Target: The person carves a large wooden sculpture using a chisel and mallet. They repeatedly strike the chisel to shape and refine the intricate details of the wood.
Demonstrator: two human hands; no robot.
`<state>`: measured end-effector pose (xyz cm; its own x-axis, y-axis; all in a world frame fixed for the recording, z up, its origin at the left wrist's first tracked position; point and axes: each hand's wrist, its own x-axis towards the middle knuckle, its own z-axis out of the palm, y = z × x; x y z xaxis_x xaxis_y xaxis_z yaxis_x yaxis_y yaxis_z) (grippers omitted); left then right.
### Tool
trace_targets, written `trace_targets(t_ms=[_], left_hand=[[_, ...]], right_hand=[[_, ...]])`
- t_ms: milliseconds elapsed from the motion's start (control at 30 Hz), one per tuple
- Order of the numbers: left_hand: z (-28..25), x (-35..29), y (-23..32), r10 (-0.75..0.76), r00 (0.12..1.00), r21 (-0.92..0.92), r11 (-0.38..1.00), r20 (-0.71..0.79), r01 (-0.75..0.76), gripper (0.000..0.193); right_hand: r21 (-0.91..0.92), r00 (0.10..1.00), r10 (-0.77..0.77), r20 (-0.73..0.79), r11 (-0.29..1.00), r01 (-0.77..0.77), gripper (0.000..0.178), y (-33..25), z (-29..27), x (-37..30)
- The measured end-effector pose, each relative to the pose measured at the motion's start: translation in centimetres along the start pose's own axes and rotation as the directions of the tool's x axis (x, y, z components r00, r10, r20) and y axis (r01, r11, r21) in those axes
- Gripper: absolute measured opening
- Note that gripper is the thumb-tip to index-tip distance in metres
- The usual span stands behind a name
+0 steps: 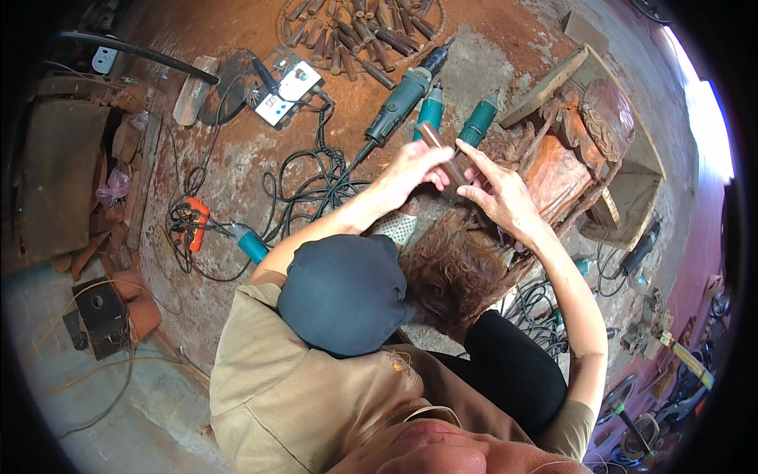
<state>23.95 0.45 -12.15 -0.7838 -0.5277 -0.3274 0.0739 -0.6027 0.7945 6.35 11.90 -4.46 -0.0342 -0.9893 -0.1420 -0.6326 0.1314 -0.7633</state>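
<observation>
The dusty reddish concrete floor [237,158] fills the view, strewn with black cables. At about two o'clock stands a carved reddish-brown wooden block [557,178] resting against a pale wooden frame [632,182], with a curly dark root-like carving [454,272] near the centre. At twelve o'clock lie three green-bodied rotary power tools [430,107], and beyond them a ring of dark wooden-handled chisels [363,31]. A white switch box [288,91] sits at eleven o'clock, an orange plug strip [193,221] at nine.

Just above centre, the left hand [407,170] and right hand [497,193] meet around a slim brown cylindrical stick [442,154], tilted with its far end toward eleven o'clock. Both sets of fingers are nearly closed, pinching it from opposite sides. In my judgement the grip should stay light and near the stick's lower end, held over the carving so nothing drops among the cables. Bright daylight enters at three o'clock.
</observation>
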Motion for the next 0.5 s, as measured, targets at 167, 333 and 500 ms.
trace_targets(t_ms=[167, 333, 500], left_hand=[[-8.8, 2.0, 3.0, 0.155, 0.945, 0.015, 0.987, -0.289, -0.158, 0.024], [-17.7, 3.8, 5.9, 0.35, 0.762, 0.206, 0.937, -0.545, -0.283, 0.022], [-22.5, 6.8, 6.0, 0.611, 0.559, 0.423, 0.792, -0.561, -0.44, 0.015]], right_hand=[[-0.172, 0.952, -0.196, -0.237, 0.972, 0.158, 0.034, 1.7, -2.3, 0.1], [-0.439, 0.909, -0.343, -0.237, 0.872, 0.215, 0.021, 4.6, -3.5, 0.4], [-0.533, 0.916, -0.356, -0.185, 0.819, 0.21, 0.016, 5.4, -3.0, 0.7]])
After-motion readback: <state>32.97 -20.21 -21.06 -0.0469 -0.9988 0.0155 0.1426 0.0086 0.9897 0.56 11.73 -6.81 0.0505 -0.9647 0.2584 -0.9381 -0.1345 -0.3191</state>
